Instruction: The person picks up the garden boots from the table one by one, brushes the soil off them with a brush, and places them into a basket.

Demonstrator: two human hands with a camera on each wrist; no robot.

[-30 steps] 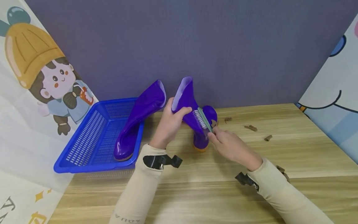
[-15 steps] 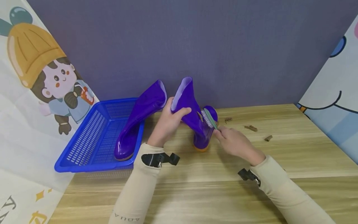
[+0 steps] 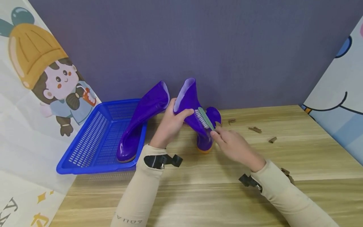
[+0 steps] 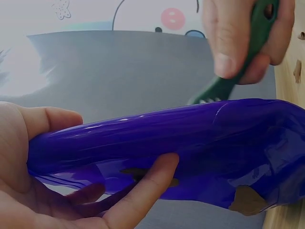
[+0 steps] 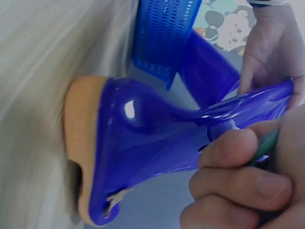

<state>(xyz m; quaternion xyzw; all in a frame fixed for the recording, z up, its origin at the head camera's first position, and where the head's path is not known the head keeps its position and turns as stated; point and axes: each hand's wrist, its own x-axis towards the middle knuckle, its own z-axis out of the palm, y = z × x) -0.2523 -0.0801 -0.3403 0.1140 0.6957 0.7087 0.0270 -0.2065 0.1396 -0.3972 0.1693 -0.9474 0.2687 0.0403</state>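
A shiny purple rain boot point(image 3: 188, 101) with an orange sole stands on the table, its shaft tilted toward the left. My left hand point(image 3: 171, 123) grips the shaft near its pale-lined opening, with thumb on the near side and fingers on the other. A green scrub brush point(image 3: 205, 119) lies with its white bristles against the shaft, and my right hand point(image 3: 235, 146) holds it by the handle. Brown patches point(image 4: 248, 200) cling to the boot's side in the left wrist view. Another brown piece point(image 5: 116, 200) sits near the toe in the right wrist view.
A blue plastic basket point(image 3: 85, 169) on the left holds a second purple boot point(image 3: 147, 105), its shaft leaning out over the rim. Several brown scraps point(image 3: 255, 129) are scattered on the wooden table point(image 3: 198, 201). A grey panel point(image 3: 198, 47) rises behind.
The brush moved right, off toward the boot's far side, then came back left onto the shaft with my right hand. My left hand and the boot have stayed nearly still.
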